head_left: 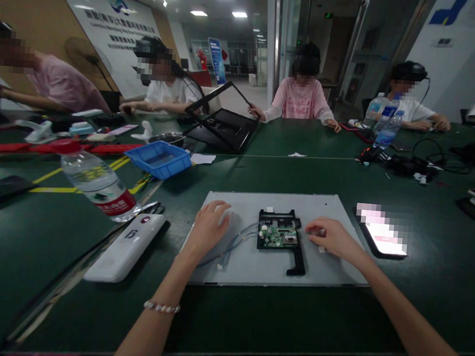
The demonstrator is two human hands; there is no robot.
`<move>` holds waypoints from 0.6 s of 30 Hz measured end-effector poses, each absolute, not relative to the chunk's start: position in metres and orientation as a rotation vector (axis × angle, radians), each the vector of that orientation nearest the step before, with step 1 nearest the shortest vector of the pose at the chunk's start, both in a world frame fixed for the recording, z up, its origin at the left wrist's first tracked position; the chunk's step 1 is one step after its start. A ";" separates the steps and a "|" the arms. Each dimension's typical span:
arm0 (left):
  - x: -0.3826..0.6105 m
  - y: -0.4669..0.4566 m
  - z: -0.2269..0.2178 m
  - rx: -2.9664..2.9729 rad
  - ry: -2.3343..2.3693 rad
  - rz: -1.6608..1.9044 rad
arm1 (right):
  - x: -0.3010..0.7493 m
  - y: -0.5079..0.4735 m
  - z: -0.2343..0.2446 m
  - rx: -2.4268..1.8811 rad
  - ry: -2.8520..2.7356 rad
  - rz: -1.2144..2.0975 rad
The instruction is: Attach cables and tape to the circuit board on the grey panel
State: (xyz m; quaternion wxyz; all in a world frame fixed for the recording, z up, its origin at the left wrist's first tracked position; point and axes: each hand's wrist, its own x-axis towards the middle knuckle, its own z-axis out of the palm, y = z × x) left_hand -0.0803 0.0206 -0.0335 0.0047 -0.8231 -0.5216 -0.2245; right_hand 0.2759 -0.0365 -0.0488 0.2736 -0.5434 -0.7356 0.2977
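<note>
A flat light-grey panel (250, 269) lies on the green table before me. Near its middle sits a black plastic bracket (298, 262) that carries a green circuit board (276, 236). Thin grey cables (236, 241) run from the board toward the panel's left side. My left hand (211, 228) rests over the left part of the panel, fingers loosely extended and apart, holding nothing. Just right of the bracket is my right hand (329, 236), its thumb and fingers pinched together over the panel. Whatever is between those fingertips is too small to make out.
Left of the panel are a white power bank (127, 249), a water bottle (101, 184) and a blue tray (159, 158). A lit phone (381, 230) lies at the right. Across the table, a person in pink touches a black frame (221, 124); other people sit around.
</note>
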 end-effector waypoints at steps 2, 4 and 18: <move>-0.080 0.021 -0.034 -2.575 -1.620 -0.687 | 0.283 -0.035 -0.048 -1.499 -1.983 0.773; -0.079 0.020 -0.034 -2.575 -1.604 -0.668 | 0.290 -0.035 -0.046 -1.536 -1.987 0.744; -0.077 0.022 -0.033 -2.602 -1.594 -0.730 | 0.303 -0.031 -0.053 -1.645 -1.964 0.699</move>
